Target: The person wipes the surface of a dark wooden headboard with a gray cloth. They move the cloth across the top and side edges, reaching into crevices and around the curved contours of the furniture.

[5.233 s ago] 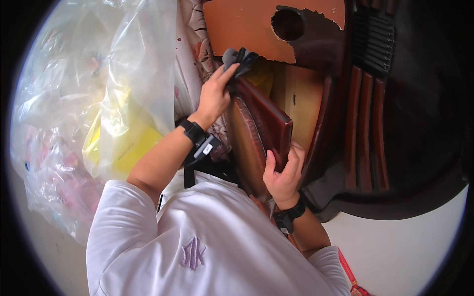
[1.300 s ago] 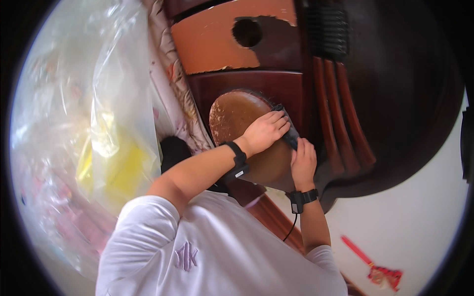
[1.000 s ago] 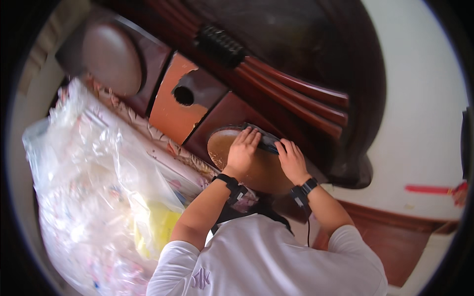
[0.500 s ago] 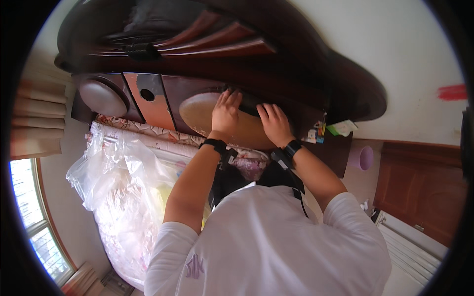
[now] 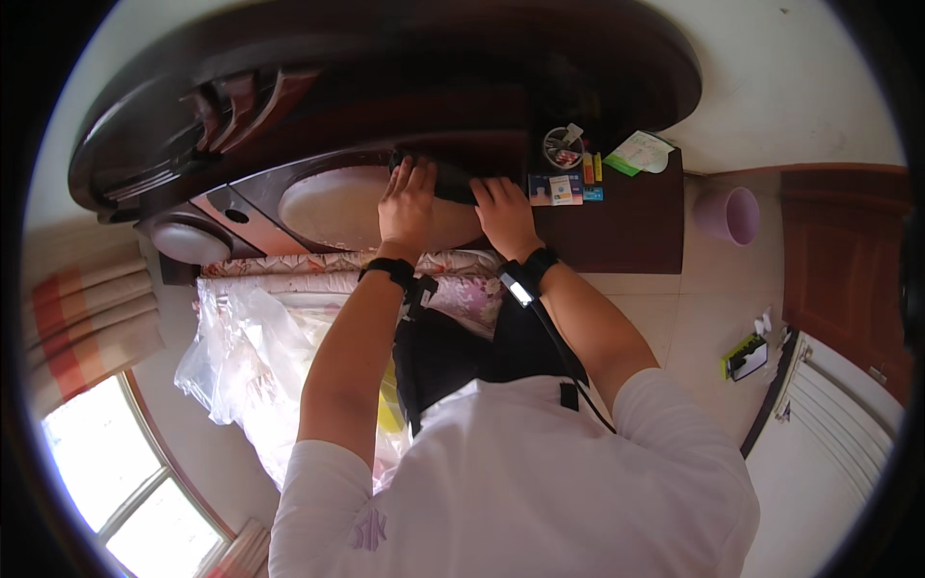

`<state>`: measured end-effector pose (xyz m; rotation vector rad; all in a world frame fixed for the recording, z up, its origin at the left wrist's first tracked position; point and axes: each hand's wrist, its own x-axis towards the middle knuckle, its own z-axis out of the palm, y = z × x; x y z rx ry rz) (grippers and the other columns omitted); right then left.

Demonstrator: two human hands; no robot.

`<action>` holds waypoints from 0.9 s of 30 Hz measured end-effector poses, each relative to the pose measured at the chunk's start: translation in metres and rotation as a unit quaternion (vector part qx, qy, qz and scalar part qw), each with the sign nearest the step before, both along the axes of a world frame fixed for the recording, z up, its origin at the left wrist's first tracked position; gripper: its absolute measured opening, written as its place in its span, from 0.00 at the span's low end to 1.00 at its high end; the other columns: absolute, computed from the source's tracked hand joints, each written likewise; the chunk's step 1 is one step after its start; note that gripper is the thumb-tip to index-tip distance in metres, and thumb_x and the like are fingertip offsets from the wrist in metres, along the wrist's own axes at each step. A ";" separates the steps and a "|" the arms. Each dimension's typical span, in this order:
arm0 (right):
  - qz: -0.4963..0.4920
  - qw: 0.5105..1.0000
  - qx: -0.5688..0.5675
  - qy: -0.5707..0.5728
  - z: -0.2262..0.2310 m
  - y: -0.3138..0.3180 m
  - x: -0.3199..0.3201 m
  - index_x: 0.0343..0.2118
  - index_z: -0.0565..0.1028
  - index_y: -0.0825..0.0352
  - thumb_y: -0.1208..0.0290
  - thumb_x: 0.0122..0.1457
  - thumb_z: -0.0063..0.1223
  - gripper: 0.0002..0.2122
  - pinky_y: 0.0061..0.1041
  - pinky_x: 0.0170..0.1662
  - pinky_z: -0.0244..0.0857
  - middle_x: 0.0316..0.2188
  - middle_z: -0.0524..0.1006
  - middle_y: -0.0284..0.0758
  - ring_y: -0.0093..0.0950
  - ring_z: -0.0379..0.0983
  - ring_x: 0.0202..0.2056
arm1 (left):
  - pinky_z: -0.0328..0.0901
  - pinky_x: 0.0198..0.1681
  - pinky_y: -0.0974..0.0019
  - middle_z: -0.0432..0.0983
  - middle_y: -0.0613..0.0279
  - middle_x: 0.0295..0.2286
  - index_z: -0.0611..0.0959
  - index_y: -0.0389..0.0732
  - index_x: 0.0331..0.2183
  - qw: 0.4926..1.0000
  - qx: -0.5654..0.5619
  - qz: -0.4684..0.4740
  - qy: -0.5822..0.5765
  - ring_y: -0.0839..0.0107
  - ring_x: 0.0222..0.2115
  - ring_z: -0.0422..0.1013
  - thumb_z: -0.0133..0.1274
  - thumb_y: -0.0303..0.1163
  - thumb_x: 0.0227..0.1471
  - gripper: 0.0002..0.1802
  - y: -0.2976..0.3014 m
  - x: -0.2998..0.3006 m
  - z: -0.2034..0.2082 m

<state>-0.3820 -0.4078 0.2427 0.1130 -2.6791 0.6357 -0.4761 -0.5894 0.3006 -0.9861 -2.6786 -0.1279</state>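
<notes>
My left hand [image 5: 408,210] and my right hand [image 5: 507,218] reach forward to the dark wooden headboard [image 5: 424,106]. Between them, a black, soft-looking strip [image 5: 449,183] lies against the upper edge of the beige oval pad [image 5: 332,207]. The left fingers, close together, bend over the strip's left end. At its right end, the right fingertips press down, closed on its edge. What lies under the fingers is hidden, and the strip's exact kind cannot be made out. Each wrist wears a black band.
Right of the headboard, a dark nightstand [image 5: 617,236] holds a round container [image 5: 563,147], cards and a green-white packet [image 5: 640,152]. A purple bin [image 5: 727,216] stands beyond it. Clear plastic [image 5: 255,352] covers the bed at left. A white door [image 5: 819,453] is at lower right.
The view has shifted, bringing more of the nightstand and floor into sight. Both hands stay at the black strip along the pad's upper edge, with little change in their grip.
</notes>
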 end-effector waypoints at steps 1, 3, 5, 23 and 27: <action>-0.008 1.000 -0.018 -0.015 -0.006 0.001 0.010 0.54 0.77 0.65 0.74 0.51 0.67 0.25 0.36 0.51 0.74 0.48 0.79 0.36 0.37 0.75 0.49 | 0.73 0.61 0.57 0.81 0.61 0.52 0.84 0.45 0.53 1.000 -0.009 -0.011 0.000 0.56 0.59 0.75 0.52 0.22 0.56 0.23 0.004 0.006 -0.005; -0.020 0.999 -0.039 -0.025 -0.015 0.005 0.019 0.55 0.76 0.64 0.74 0.50 0.69 0.26 0.37 0.53 0.73 0.49 0.78 0.36 0.38 0.74 0.51 | 0.73 0.62 0.57 0.82 0.62 0.51 0.85 0.46 0.53 0.999 -0.019 -0.034 0.010 0.57 0.59 0.76 0.53 0.23 0.56 0.23 0.011 0.011 -0.012; -0.024 0.997 -0.050 -0.046 -0.017 0.013 0.026 0.55 0.75 0.64 0.75 0.50 0.70 0.27 0.38 0.54 0.72 0.50 0.78 0.37 0.39 0.74 0.52 | 0.74 0.62 0.57 0.82 0.63 0.52 0.86 0.46 0.52 0.997 -0.026 -0.066 0.013 0.58 0.59 0.76 0.53 0.23 0.56 0.22 0.017 0.014 -0.016; 0.029 0.965 0.247 0.077 0.007 0.107 0.025 0.61 0.80 0.48 0.73 0.55 0.59 0.28 0.29 0.47 0.73 0.57 0.77 0.20 0.28 0.72 0.46 | 0.78 0.56 0.54 0.84 0.54 0.54 0.88 0.38 0.52 0.984 0.085 -0.122 0.099 0.56 0.53 0.82 0.51 0.24 0.60 0.21 0.071 0.045 -0.063; 0.017 0.969 0.245 0.031 -0.043 0.094 0.062 0.60 0.81 0.51 0.72 0.56 0.57 0.26 0.29 0.45 0.73 0.56 0.78 0.21 0.28 0.72 0.45 | 0.72 0.63 0.59 0.85 0.58 0.52 0.89 0.40 0.51 0.985 0.032 -0.133 0.109 0.63 0.55 0.81 0.53 0.27 0.61 0.19 0.070 0.077 -0.105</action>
